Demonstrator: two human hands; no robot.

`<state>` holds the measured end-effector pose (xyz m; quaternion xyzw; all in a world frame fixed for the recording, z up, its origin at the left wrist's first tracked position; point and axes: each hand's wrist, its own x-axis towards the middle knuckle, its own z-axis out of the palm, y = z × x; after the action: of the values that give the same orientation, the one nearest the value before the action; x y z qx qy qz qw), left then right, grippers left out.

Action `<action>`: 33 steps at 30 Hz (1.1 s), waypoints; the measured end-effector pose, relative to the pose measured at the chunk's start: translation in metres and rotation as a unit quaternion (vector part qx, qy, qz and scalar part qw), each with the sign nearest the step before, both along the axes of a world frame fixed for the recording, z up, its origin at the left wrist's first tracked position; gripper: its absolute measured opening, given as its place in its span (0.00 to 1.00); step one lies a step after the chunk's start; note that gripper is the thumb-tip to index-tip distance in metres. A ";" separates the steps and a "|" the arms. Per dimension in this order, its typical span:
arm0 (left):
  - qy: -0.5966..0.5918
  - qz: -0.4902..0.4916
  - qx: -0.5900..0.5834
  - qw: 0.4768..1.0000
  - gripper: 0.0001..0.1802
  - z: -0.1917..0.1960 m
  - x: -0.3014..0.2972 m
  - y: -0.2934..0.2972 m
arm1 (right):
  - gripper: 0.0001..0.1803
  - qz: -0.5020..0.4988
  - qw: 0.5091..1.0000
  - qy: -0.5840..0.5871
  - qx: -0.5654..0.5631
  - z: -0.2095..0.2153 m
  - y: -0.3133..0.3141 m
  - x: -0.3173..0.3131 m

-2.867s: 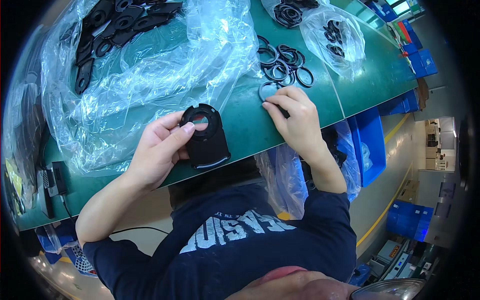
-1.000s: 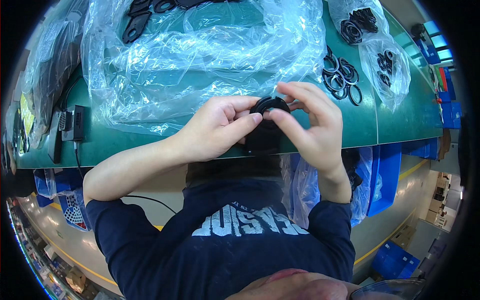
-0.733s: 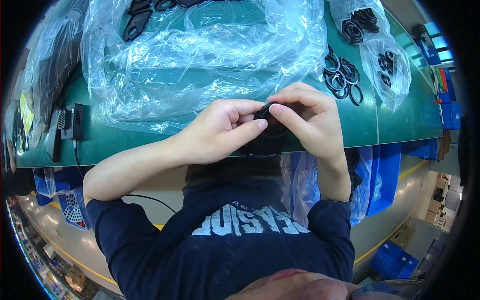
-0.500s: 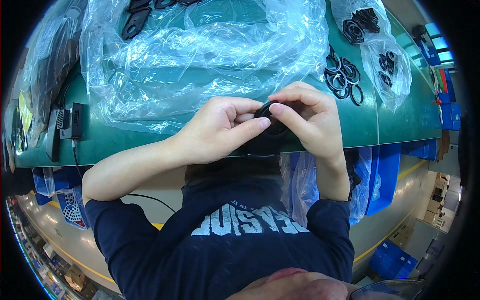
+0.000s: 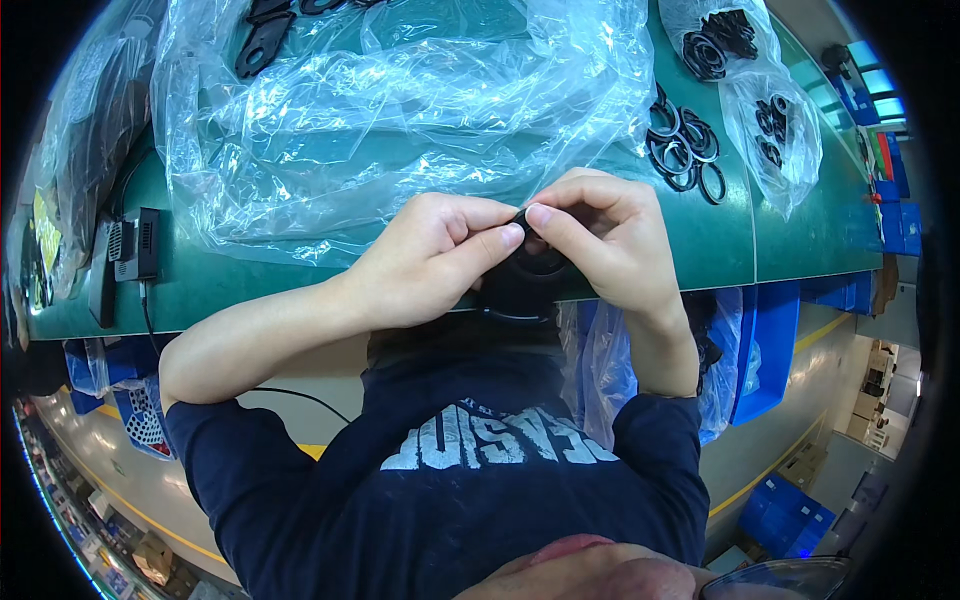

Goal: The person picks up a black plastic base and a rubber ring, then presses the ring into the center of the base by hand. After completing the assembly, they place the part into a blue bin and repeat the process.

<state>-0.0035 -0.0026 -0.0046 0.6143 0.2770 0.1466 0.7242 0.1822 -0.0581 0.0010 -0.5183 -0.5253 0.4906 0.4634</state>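
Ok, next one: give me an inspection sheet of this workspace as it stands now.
Surface: green table, a seam line running across its right side.
Job's things: flat black part at the near edge, mostly covered by the hands; loose black rings piled to the right.
Clutter: crumpled clear plastic sheeting with black pieces at its far left; bagged black parts at upper right; small black box at left.
Grips: left grip holds the black part; right grip meets it at the top, exact contact hidden.
Cables: black cable from the box over the edge.
Surroundings: blue bin below the table edge at right.
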 end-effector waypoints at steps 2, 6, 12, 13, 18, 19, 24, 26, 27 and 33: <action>0.020 -0.021 -0.022 0.999 0.16 0.003 -0.001 0.003 | 0.07 -0.008 1.000 0.011 0.007 0.000 0.000 0.000; -0.028 -0.028 -0.062 0.997 0.15 0.003 0.000 0.003 | 0.09 -0.019 1.000 0.013 0.013 -0.001 0.000 0.001; -0.107 0.010 -0.100 0.989 0.19 0.002 0.002 0.006 | 0.22 -0.065 0.971 -0.143 0.179 0.000 -0.013 0.008; -0.109 0.023 -0.101 0.989 0.19 0.001 0.002 0.006 | 0.25 -0.071 0.966 -0.166 0.187 0.000 -0.017 0.007; -0.093 0.006 -0.077 0.993 0.19 0.000 0.001 0.005 | 0.29 -0.081 0.922 -0.288 0.244 -0.003 -0.023 0.001; -0.088 0.002 -0.067 0.994 0.19 -0.001 0.000 0.004 | 0.29 -0.081 0.906 -0.319 0.265 -0.002 -0.023 -0.001; -0.083 0.020 -0.041 0.996 0.18 -0.003 0.002 0.002 | 0.21 -0.121 0.908 -0.282 0.285 -0.009 -0.024 -0.008; -0.079 0.024 -0.032 0.996 0.18 -0.004 0.002 0.002 | 0.19 -0.128 0.924 -0.254 0.254 -0.010 -0.024 -0.008; -0.064 0.027 -0.021 0.997 0.18 -0.005 0.001 0.002 | 0.17 -0.133 0.939 -0.225 0.223 -0.010 -0.023 -0.008; -0.074 0.038 -0.024 0.996 0.18 -0.002 0.002 0.002 | 0.12 -0.121 0.978 -0.086 0.144 -0.016 -0.025 -0.002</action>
<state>-0.0017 -0.0004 -0.0063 0.5729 0.2499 0.2123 0.7512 0.1805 -0.0832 -0.0152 -0.5460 -0.5613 0.3038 0.5426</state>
